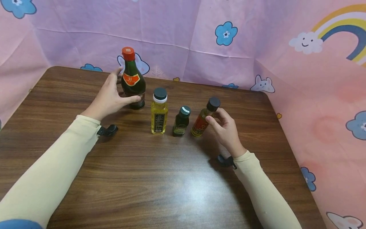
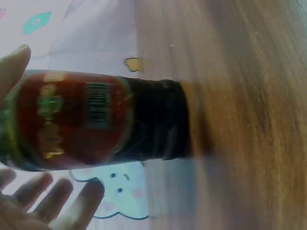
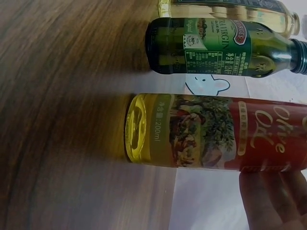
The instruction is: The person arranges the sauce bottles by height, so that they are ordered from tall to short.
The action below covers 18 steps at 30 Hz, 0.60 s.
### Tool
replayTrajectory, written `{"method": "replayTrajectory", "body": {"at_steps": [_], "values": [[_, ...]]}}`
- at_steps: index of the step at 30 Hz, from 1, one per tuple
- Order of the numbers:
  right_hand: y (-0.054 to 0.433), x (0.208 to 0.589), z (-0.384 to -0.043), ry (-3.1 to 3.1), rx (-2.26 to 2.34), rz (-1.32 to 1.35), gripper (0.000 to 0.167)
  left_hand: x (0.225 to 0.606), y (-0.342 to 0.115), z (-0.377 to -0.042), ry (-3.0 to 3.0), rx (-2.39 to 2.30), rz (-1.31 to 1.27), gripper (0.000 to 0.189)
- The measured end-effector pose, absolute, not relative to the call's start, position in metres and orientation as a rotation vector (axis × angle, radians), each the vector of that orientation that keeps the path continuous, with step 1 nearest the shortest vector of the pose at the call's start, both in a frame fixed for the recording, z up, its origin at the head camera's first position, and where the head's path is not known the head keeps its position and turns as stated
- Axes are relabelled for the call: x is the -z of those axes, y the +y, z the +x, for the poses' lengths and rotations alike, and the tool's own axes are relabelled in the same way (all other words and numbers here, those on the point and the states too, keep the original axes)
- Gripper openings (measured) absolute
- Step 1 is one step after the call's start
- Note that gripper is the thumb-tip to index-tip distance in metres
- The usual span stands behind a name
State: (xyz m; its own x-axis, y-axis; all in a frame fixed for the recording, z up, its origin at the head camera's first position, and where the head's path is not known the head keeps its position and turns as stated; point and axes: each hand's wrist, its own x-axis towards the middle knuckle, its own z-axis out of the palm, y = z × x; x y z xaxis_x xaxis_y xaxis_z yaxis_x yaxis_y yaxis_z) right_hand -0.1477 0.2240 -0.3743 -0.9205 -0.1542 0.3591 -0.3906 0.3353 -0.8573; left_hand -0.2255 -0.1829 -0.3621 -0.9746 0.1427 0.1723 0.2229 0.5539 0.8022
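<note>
In the head view, my left hand (image 1: 108,97) is around a dark sauce bottle (image 1: 133,83) with a red cap, its thumb stretched across the front. The left wrist view shows its fingers (image 2: 79,206) spread and apart from the bottle. My right hand (image 1: 227,132) pinches a small olive oil bottle (image 1: 200,122) with a black cap and red label between thumb and fingers. Its base is at or close to the tabletop. Between the hands stand a clear bottle of yellow oil (image 1: 159,111) and a small dark green olive oil bottle (image 1: 181,122).
The bottles are in a rough row on a brown wooden table (image 1: 137,178). A pink and purple printed cloth (image 1: 171,54) hangs behind the table and along its right side. Dark wrist straps (image 1: 108,130) show at both sleeves.
</note>
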Motion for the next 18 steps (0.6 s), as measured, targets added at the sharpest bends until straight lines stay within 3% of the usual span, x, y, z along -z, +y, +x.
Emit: {"method": "replayTrajectory", "body": {"at_steps": [9, 18], "values": [[0.223, 0.376, -0.146, -2.387, -1.637, 0.475, 0.029, 0.335, -0.198, -0.179, -2.496, 1.318, -0.388, 0.110], [0.224, 0.375, -0.147, -2.393, -1.639, 0.471, 0.028, 0.339, -0.161, -0.145, -2.410, 1.306, -0.712, 0.104]]}}
